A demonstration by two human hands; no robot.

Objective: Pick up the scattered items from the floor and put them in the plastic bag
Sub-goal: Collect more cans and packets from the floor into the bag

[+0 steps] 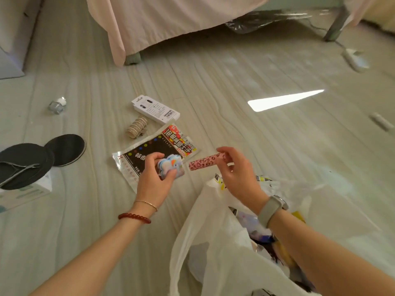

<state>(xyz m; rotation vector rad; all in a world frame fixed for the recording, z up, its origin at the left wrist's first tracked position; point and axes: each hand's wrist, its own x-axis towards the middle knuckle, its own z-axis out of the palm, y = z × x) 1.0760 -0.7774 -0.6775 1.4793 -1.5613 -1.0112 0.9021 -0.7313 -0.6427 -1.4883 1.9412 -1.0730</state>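
Printed in large white and red Chinese characters on a flat black-and-red packet [158, 150], upside down to the camera and too warped to read with confidence. Barcode and fine print on a white box [155, 109] just beyond it, unreadable. Beside both, a coil of pale bands or rings [136, 127], possibly hair ties.

Left hand [152, 178] closed around a pale blue cartoon-shaped item [171, 166], thumb and fingertips pinching its edges, held above the packet. Right hand [237, 169] gripping one end of a pink leopard-print tube [206, 163] between thumb and fingers, raised over the bag's mouth.

White plastic bag [213, 231] open on the floor [256, 135] under the right forearm, already holding mixed things in yellow, blue and black, none clear enough to name.

Farther left, a small glass jar [56, 105] lying alone, and two dark sandals [32, 161] resting partly on a pale carton [27, 193].
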